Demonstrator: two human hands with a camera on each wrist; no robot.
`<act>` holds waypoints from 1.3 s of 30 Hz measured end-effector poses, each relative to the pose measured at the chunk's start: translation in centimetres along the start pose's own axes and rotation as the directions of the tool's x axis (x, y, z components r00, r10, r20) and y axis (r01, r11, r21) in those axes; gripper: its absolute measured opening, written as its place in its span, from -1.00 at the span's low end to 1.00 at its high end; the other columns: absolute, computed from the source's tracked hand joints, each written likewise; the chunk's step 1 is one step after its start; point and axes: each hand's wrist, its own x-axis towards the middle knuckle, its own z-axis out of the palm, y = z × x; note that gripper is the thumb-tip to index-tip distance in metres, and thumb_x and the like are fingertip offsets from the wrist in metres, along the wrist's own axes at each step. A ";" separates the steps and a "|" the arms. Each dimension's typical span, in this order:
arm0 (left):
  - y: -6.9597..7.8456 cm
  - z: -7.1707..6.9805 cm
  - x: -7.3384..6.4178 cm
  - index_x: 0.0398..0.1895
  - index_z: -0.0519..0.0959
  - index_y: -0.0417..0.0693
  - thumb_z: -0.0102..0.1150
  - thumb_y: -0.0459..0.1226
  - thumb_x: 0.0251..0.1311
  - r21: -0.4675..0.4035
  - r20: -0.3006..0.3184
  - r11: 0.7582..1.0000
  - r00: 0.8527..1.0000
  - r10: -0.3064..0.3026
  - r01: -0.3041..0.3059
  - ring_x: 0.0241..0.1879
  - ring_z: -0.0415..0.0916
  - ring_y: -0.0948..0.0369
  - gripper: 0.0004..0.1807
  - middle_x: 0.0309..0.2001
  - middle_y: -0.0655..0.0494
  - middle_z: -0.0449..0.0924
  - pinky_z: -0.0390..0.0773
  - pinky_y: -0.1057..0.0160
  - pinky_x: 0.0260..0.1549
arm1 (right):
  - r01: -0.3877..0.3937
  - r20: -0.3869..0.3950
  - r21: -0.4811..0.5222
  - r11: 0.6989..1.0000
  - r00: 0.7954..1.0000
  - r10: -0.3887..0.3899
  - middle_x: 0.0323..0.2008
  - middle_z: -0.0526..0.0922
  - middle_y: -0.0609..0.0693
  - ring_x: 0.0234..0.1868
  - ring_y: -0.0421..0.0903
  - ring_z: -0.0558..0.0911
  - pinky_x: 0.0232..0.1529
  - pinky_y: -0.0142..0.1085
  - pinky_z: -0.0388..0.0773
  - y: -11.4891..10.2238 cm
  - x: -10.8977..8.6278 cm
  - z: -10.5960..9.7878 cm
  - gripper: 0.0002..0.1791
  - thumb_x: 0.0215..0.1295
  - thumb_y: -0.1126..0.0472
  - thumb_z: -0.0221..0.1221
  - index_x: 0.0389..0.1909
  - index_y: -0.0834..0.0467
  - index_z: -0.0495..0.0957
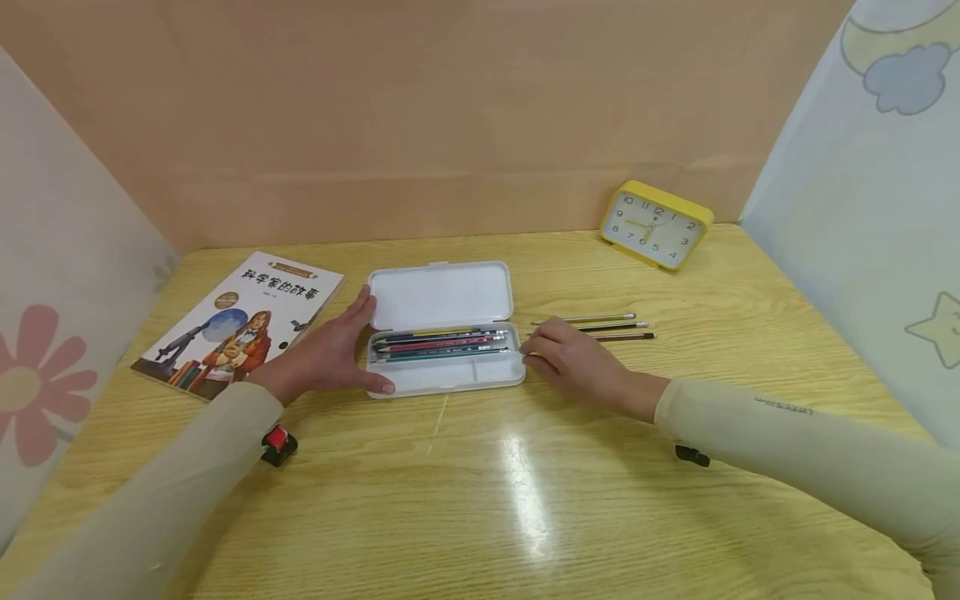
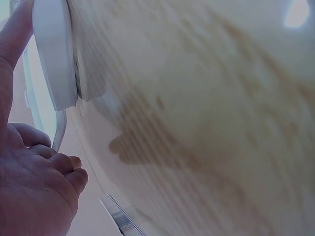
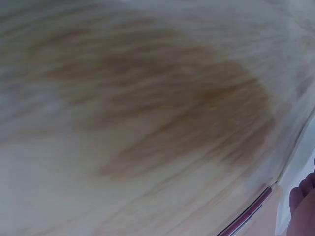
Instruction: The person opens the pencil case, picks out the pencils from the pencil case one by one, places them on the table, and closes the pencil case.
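An opened white pencil case (image 1: 420, 383) lies on the table, its lid (image 1: 442, 296) tipped back. Several pencils (image 1: 442, 343) are in its rear compartment, and the front compartments look bare. My left hand (image 1: 330, 350) holds the case's left end, thumb at the front corner and fingers by the lid. In the left wrist view, the left hand (image 2: 39, 187) has its thumb along the white case (image 2: 54, 54). My right hand (image 1: 577, 362) grips the right end with bent fingers, partly hidden. Three loose pencils (image 1: 618, 327) lie just beyond it.
A book (image 1: 247, 325) with an illustrated cover lies at the left, behind my left forearm. At the back right a yellow clock (image 1: 656, 225) stands against the wall. The wooden table (image 1: 420, 500) meets walls on both sides.
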 end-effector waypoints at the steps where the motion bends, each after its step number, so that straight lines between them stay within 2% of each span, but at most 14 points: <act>1: 0.0 0.0 0.0 0.48 -0.35 -0.16 0.41 0.33 -0.39 -0.001 0.001 1.000 1.000 -0.004 0.004 0.42 -0.35 -0.10 0.53 0.47 0.01 -0.58 -0.06 -0.08 0.30 | -0.001 0.007 0.002 1.000 1.000 0.001 -0.37 0.50 0.00 -0.29 -0.05 0.48 -0.28 -0.26 0.49 -0.2 0.3 0.2 -0.86 0.09 0.41 0.31 -0.32 0.27 0.59; 8: 0.1 0.0 -0.2 0.48 -0.34 -0.16 0.43 0.31 -0.37 -0.004 -0.002 1.000 1.000 -0.009 0.009 0.42 -0.34 -0.09 0.52 0.47 0.00 -0.57 -0.05 -0.08 0.30 | -0.077 0.086 -0.010 0.997 0.993 0.077 -0.34 0.51 0.00 -0.26 -0.07 0.48 -0.28 -0.29 0.48 -0.8 1.8 1.0 -0.88 0.21 0.35 0.24 -0.24 0.27 0.62; 16: 0.0 0.2 -0.1 0.48 -0.35 -0.15 0.41 0.33 -0.39 -0.003 -0.005 1.000 1.000 -0.005 0.005 0.42 -0.34 -0.08 0.53 0.47 0.03 -0.58 -0.05 -0.07 0.30 | -0.194 0.215 -0.052 0.980 0.956 0.200 -0.28 0.52 0.00 -0.25 -0.11 0.46 -0.31 -0.33 0.48 -0.9 2.5 1.2 -0.83 0.31 0.28 0.18 -0.16 0.26 0.64; 30: -0.1 0.1 0.2 0.49 -0.35 -0.13 0.40 0.34 -0.39 -0.001 -0.005 1.000 1.000 -0.006 0.006 0.43 -0.35 -0.07 0.53 0.47 0.04 -0.58 -0.05 -0.07 0.30 | -0.238 0.316 -0.112 0.965 0.912 0.261 -0.25 0.51 -0.01 -0.26 -0.13 0.48 -0.32 -0.30 0.50 -1.1 3.0 1.1 -0.79 0.35 0.26 0.12 -0.08 0.22 0.62; 39: 0.0 0.1 0.2 0.49 -0.35 -0.13 0.40 0.34 -0.39 -0.003 0.000 1.000 1.000 -0.008 0.008 0.43 -0.34 -0.07 0.53 0.47 0.04 -0.58 -0.04 -0.07 0.30 | -0.248 0.301 -0.109 0.962 0.915 0.270 -0.29 0.50 -0.02 -0.30 -0.14 0.46 -0.36 -0.32 0.48 -1.2 3.1 1.4 -0.82 0.34 0.27 0.13 -0.12 0.21 0.63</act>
